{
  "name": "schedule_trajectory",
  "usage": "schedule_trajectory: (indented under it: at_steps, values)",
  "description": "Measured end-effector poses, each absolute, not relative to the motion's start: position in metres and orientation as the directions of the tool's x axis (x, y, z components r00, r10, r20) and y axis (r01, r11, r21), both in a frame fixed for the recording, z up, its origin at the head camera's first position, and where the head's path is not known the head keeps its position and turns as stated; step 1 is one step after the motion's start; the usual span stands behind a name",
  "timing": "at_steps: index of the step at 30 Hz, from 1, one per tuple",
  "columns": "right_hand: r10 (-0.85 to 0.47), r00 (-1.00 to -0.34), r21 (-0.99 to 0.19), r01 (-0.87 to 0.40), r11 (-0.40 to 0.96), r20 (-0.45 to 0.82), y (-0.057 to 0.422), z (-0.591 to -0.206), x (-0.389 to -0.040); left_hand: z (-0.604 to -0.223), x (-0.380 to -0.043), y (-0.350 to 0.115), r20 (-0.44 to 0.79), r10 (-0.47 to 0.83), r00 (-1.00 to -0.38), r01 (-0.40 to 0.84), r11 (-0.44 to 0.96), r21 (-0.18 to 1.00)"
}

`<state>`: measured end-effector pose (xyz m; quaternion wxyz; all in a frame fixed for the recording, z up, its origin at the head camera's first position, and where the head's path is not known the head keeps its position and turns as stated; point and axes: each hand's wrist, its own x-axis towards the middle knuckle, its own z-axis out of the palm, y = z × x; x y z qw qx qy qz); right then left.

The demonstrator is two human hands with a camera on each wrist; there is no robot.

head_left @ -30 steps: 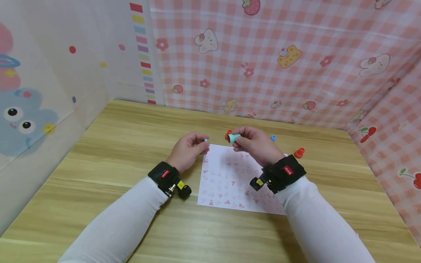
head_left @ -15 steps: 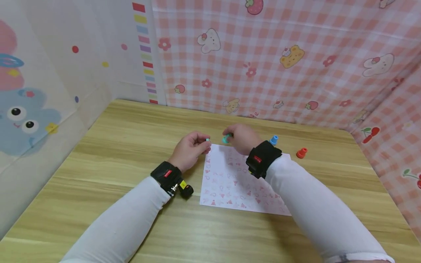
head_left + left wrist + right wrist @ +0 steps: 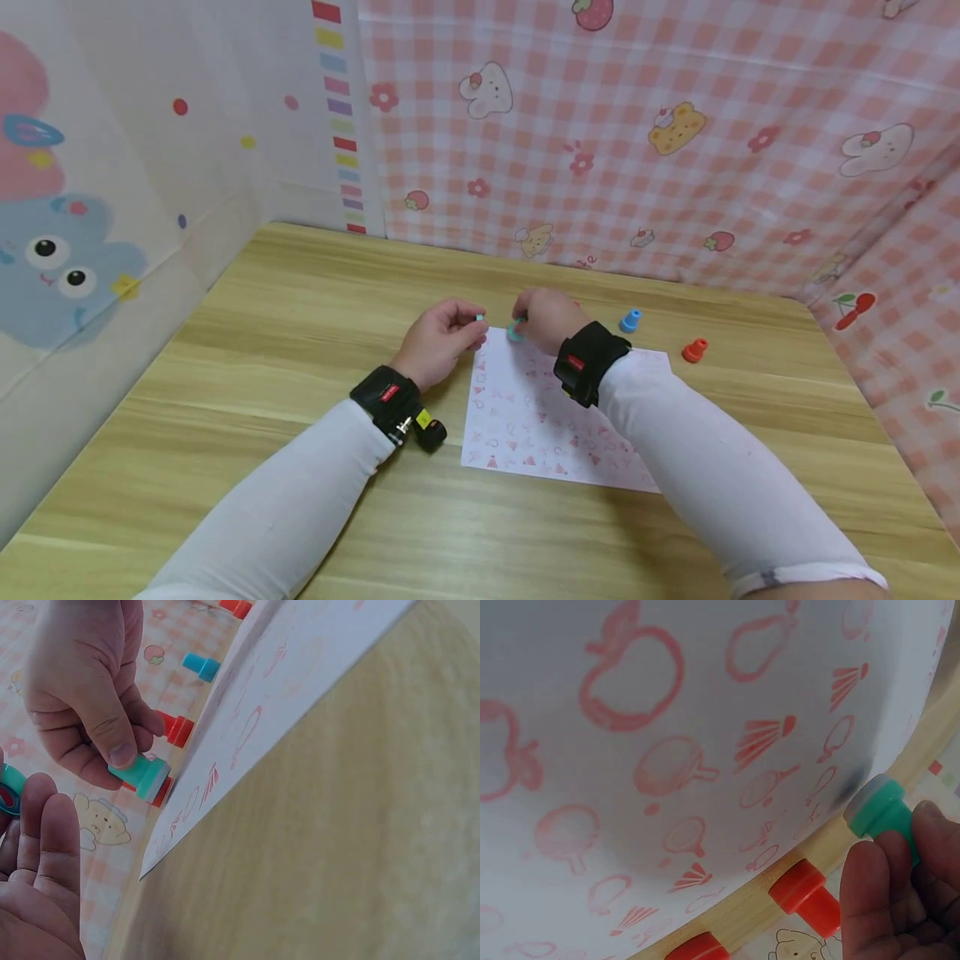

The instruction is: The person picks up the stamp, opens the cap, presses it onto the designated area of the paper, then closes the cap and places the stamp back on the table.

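Note:
My right hand (image 3: pixel 551 321) pinches a teal stamp (image 3: pixel 881 810) by its narrow handle. The stamp's wide end faces down, right at the far left corner of a white paper sheet (image 3: pixel 491 433). Red prints of apples, shuttlecocks and paddles cover much of the sheet. Just left of that corner, my left hand (image 3: pixel 438 342) holds a small teal cap (image 3: pixel 9 791) between thumb and fingers; a red patch shows on it in the left wrist view. Fingers hide most of the cap.
Beyond the sheet's far edge stand a blue stamp (image 3: pixel 631 321) and a red stamp (image 3: pixel 695 350). More red stamps (image 3: pixel 799 885) stand near my right hand, mostly hidden by it in the head view. Patterned cloth (image 3: pixel 600 125) hangs behind the wooden table (image 3: pixel 360 283).
My right hand has turned the teal stamp from sideways to face down and lowered it to the sheet's far left corner. My left hand keeps its place with the cap.

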<state>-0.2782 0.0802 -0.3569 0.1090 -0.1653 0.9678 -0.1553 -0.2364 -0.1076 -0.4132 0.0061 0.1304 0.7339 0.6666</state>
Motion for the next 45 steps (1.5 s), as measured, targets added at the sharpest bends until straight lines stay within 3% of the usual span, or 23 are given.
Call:
schedule_trajectory:
  at_steps: [10,24,33,45]
  values:
    - [-0.322,-0.927,-0.343,-0.244,0.907,-0.192,0.082,-0.366,-0.284,-0.415,-0.237,-0.107,0.169,0.205,-0.964,0.189,0.081,0.979]
    - [-0.386,-0.912,-0.261,-0.341,0.903,-0.142,0.077,-0.365,-0.279,-0.412,-0.235,-0.106,0.16,0.212,-0.964,0.181,0.084,0.98]
    - [-0.375,-0.916,-0.221,-0.34,0.914,-0.141,0.073,-0.368,-0.281,-0.412,-0.234,-0.107,0.166,0.21,-0.964,0.19,0.099,0.977]
    - [-0.365,-0.925,-0.259,-0.328,0.908,-0.107,0.076,-0.374,-0.286,-0.412,-0.235,-0.106,0.174,0.215,-0.961,0.197,0.087,0.977]
